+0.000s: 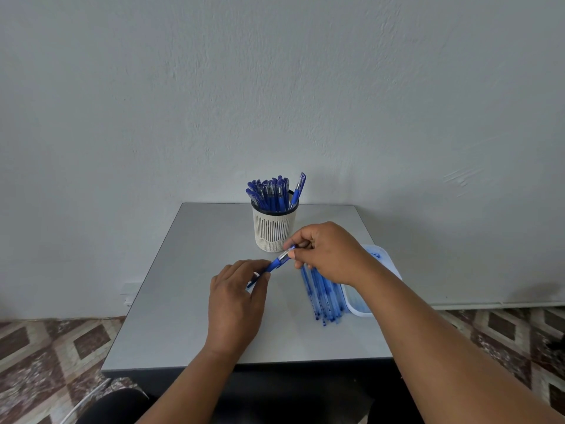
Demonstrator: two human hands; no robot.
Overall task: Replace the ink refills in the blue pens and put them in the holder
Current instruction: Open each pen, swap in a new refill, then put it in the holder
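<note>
Both hands' grip on pen

blue pen tilted, held above table; refills lying flat; holder upright, pen-filled

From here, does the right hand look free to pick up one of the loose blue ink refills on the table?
Probably not yet: the right hand hovers right over the loose blue ink refills, but its fingers pinch the blue pen that the left hand also holds.
</note>
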